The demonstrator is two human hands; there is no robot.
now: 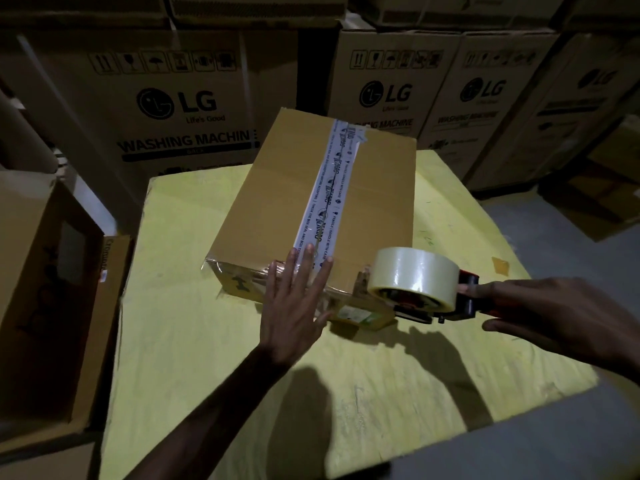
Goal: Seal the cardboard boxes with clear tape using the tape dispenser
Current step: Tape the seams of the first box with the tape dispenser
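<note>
A brown cardboard box [277, 188] lies on a yellow-covered table [194, 306]. A white printed tape strip [329, 188] runs along its top seam. My left hand [294, 299] presses flat with straight fingers against the box's near side, fingertips reaching the top edge. My right hand [554, 313] grips the handle of a tape dispenser [460, 303] that carries a roll of clear tape [412, 275]. The dispenser's front end sits against the box's near right corner. Shiny clear tape shows along the near side under my left hand.
Large LG washing machine cartons [173, 109] are stacked behind the table [384, 95]. An open carton [45, 289] stands at the left. More boxes [606, 188] sit on the grey floor at the right. A small brown scrap [500, 265] lies on the yellow cover.
</note>
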